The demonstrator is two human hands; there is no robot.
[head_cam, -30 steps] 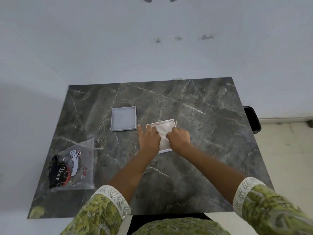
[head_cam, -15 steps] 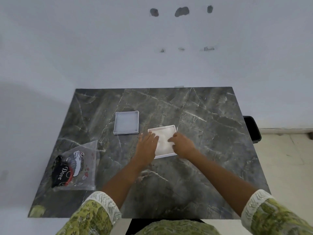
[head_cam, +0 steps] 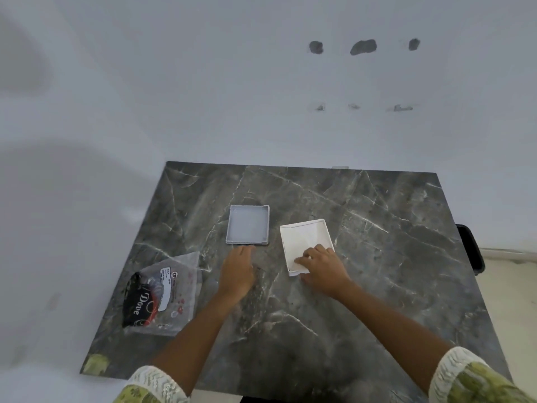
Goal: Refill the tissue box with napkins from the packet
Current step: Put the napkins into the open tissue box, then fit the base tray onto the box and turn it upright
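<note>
The person works at a dark marble counter (head_cam: 363,257); the white tissue box (head_cam: 305,237) sits open near its middle, and white napkins (head_cam: 302,242) already lie flat inside it; the right hand (head_cam: 322,267) rests on the box's 5 o'clock corner, fingers (head_cam: 303,258) spread and pressing down on the paper, the grip apart and closed on nothing. The left hand (head_cam: 236,271) lies off to the box's 9 o'clock, flat and open over the bare counter, holding nothing; its fingertips point toward the grey lid (head_cam: 248,225), which lies just beyond them at 12 o'clock, upside down and apart from the box. The packet (head_cam: 162,295), a clear plastic bag with a dark printed label, lies well apart toward 8 o'clock from the box, flattened; whether any napkins remain in it cannot be told.

Judging from this layout, the filling itself seems largely done: napkins are in the box and being smoothed. What looks left is 1 step, perhaps 2; picking up the lid and seating it on the box, and possibly clearing the packet.
</note>
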